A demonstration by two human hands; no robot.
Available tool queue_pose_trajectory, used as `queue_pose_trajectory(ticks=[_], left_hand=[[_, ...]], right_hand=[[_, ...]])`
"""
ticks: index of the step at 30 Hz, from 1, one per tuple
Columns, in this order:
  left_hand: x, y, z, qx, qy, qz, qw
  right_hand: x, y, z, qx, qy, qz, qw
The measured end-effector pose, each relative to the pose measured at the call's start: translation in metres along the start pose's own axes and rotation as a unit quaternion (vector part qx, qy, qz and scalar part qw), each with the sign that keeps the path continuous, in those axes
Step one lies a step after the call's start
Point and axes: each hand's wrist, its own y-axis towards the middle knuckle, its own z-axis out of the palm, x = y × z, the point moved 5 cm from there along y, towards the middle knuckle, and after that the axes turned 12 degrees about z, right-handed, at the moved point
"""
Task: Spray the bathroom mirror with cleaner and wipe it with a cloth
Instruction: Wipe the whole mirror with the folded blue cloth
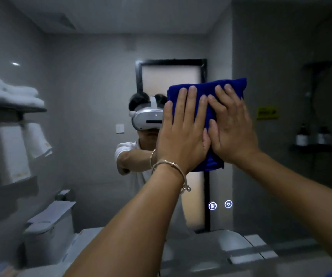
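A: Head view. Where is the cloth?

B: The blue cloth (206, 89) lies flat against the mirror (93, 96), upper centre-right, over the reflected door frame (171, 62). It is folded, and its lower end hangs out below the palms.

A: Hands?

B: The left hand (181, 132) has straight fingers held close together, palm pressing the cloth's left half. The right hand (233, 128) is also flat, fingers straight and slightly spread, pressing the right half. The hands touch side by side. Neither curls round the cloth.

A: Wrist detail?

B: There is a thin bracelet (173, 166) on the left wrist.

A: The glass itself?

B: Two lit round icons (212, 206) sit low on it, below the cloth. The reflection shows the person in a white headset (149, 118), with stacked white towels (11, 92) on a shelf at left. The far right is dark and blurred. Two bottles (302, 136) stand on a small shelf there, but I cannot tell if they are reflected or real.
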Motion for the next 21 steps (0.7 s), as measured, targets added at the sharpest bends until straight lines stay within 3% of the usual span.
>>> queue_pose_trajectory(ticks=[7, 21], left_hand=[[0.056, -0.03, -0.013, 0.002, 0.047, 0.067, 0.997], [0.28, -0.173, -0.052, 0.061, 0.055, -0.017, 0.996]], right_hand=[[0.062, -0.009, 0.021, -0.003, 0.017, 0.081, 0.997], [0.323, 0.013, 0.099, 0.06, 0.063, 0.046, 0.995]])
